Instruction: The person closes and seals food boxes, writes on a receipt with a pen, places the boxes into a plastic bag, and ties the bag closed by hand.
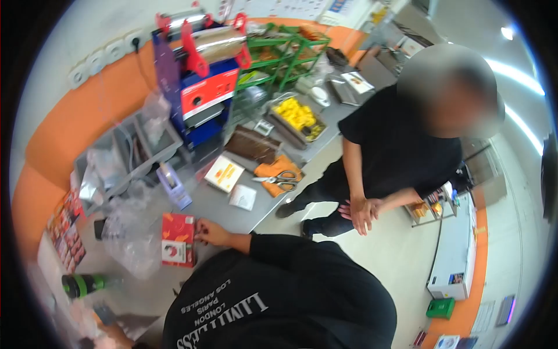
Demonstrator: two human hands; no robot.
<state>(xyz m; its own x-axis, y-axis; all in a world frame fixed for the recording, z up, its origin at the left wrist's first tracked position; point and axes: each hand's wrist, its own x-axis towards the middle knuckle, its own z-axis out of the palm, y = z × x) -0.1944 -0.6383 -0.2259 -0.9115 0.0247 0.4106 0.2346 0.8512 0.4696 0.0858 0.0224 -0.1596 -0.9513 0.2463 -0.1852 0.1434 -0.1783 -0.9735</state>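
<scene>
A red box (178,239) with a white label lies on the grey counter (244,214). My right hand (213,233) is at its right edge, fingers curled against the side. Low in the left corner, my left hand (118,336) is blurred and partly cut off by the frame; a grey-blue patch shows beside it, too smeared to name. Crumpled clear plastic bags (136,232) lie beside the red box. Above it stands a lilac tape dispenser (174,186). A white and yellow box (224,173) and a small white packet (243,197) rest to the upper right.
Scissors (280,180) lie on an orange cloth (278,168). Behind stand a blue and red sealing machine (200,93), a grey divided bin (165,142) and a green rack (285,55). A green-black bottle (84,285) is at left. Another person (401,139) stands beside the counter, hands together.
</scene>
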